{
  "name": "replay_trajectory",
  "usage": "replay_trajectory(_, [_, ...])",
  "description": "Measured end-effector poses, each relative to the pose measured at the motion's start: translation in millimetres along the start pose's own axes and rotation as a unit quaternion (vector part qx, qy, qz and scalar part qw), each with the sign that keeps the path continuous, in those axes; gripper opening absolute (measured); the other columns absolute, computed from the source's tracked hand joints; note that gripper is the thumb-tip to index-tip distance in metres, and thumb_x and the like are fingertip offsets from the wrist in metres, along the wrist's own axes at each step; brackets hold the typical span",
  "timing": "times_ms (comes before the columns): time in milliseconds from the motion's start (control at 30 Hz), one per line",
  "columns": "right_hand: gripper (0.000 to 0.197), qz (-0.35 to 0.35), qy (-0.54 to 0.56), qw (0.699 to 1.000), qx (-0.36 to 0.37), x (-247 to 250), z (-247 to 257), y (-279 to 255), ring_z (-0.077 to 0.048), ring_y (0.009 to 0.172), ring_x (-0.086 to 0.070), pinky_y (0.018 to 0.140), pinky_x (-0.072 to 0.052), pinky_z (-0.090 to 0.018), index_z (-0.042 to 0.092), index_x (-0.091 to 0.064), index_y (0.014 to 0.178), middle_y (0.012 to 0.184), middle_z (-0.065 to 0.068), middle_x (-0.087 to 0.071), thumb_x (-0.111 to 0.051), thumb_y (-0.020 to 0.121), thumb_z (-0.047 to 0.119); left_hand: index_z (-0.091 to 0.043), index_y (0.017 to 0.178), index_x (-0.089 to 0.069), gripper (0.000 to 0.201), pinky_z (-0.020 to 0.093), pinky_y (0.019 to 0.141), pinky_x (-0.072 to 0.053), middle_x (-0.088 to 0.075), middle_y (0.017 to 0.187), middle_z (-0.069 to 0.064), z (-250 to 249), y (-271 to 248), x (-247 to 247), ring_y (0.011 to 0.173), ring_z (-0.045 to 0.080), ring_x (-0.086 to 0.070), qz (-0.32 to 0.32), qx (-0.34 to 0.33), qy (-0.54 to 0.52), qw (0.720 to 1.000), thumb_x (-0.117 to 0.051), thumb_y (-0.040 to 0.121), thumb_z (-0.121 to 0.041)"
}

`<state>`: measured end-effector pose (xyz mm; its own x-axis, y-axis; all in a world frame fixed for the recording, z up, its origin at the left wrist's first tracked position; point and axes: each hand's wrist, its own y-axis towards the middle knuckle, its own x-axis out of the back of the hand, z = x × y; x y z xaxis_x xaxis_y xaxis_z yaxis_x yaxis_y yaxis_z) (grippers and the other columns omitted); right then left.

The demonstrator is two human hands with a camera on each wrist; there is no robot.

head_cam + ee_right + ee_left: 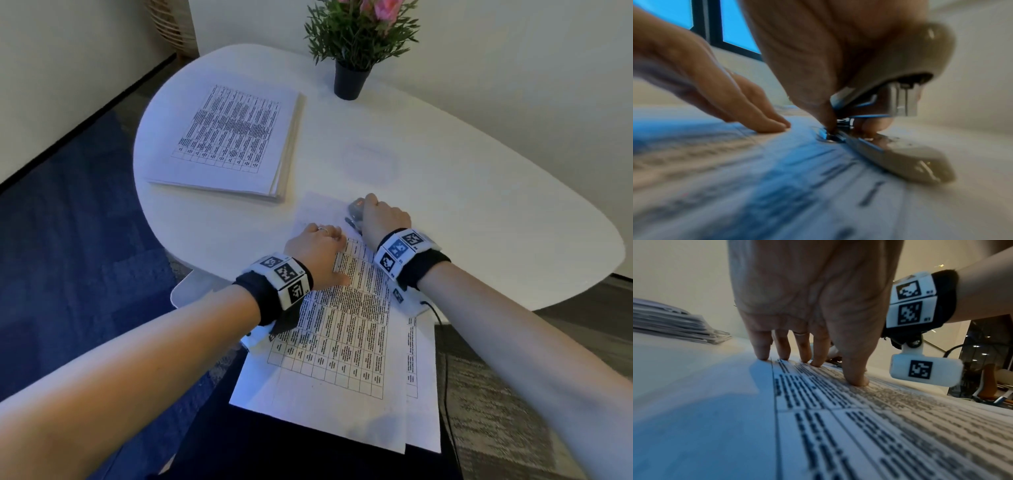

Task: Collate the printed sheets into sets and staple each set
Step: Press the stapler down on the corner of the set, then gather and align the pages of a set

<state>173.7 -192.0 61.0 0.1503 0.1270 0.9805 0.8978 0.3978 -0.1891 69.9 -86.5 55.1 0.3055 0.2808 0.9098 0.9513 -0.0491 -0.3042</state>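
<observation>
While the left hand lies flat on the printed set at the white table's near edge, the right hand grips the stapler over its far corner; left-wrist view: straight fingertips press the sheet; right-wrist view: stapler mouth agape, paper corner inside

Table: white, rounded top, reaching well beyond the grip on every far side.
Plant: green sprigs and pink blooms in a dark pot, far past the grip, by the wall.
Walls: plain cream.
Floor: blue carpet left of the grip, grey flooring right.
Corner: woven cane piece.
Window: dark-framed panes, glowing blue.
</observation>
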Motion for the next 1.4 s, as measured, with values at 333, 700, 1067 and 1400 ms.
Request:
replay_trajectory(333, [0.038, 0.014, 0.143, 0.985, -0.092, 3.7, 20.0, 32.6, -0.036, 0.103, -0.058, 0.070, -0.041, -0.038, 0.001, -0.041, 0.121, 0.118, -0.019, -0.057, -0.048, 0.095, 0.027, -0.031, 0.141, -0.042, 0.070, 0.038, 0.098, -0.042, -0.031, 0.150, -0.008, 0.7, -0.2, 0.3, 0.134, 0.021, -0.027, -0.012, 0.005, -0.016, 1.000, -0.062, 0.080, -0.060])
replay_trajectory(700, [0.041, 0.041, 0.249, 0.967, -0.026, 19.1, -23.8, -5.9, -0.013, 0.064, -0.046, 0.047, -0.032, -0.022, 0.002, -0.037, 0.125, 0.098, -0.009, -0.050, -0.050, 0.095, 0.027, -0.020, 0.148, -0.030, 0.084, 0.037, 0.111, -0.031, -0.027, 0.155, -0.005, 10.6, 0.3, 1.9, 0.140, 0.018, -0.026, -0.028, 0.005, -0.109, 0.994, -0.066, 0.081, -0.054])
replay_trajectory(1067, [0.051, 0.077, 0.312, 0.927, 0.191, 20.8, -18.4, -66.3, -0.014, 0.094, -0.055, 0.070, -0.042, -0.012, 0.022, -0.051, 0.127, 0.113, 0.002, -0.055, -0.065, 0.079, 0.009, -0.017, 0.087, -0.073, 0.029, 0.015, 0.063, -0.049, -0.071, 0.078, -0.004, 21.5, -9.3, -0.9, 0.074, 0.009, -0.066, -0.092, 0.085, -0.364, 0.923, -0.085, 0.066, -0.033])
replay_trajectory(1400, [0.052, 0.068, 0.285, 0.937, 0.188, 5.4, -20.6, -65.8, -0.018, 0.098, -0.054, 0.078, -0.041, -0.021, 0.021, -0.049, 0.133, 0.117, -0.006, -0.056, -0.065, 0.084, 0.012, 0.002, 0.094, -0.070, 0.017, 0.024, 0.071, -0.058, -0.074, 0.079, 0.016, 62.3, -41.7, -0.7, 0.080, 0.026, -0.073, -0.097, 0.148, -0.586, 0.790, -0.073, 0.078, -0.001])
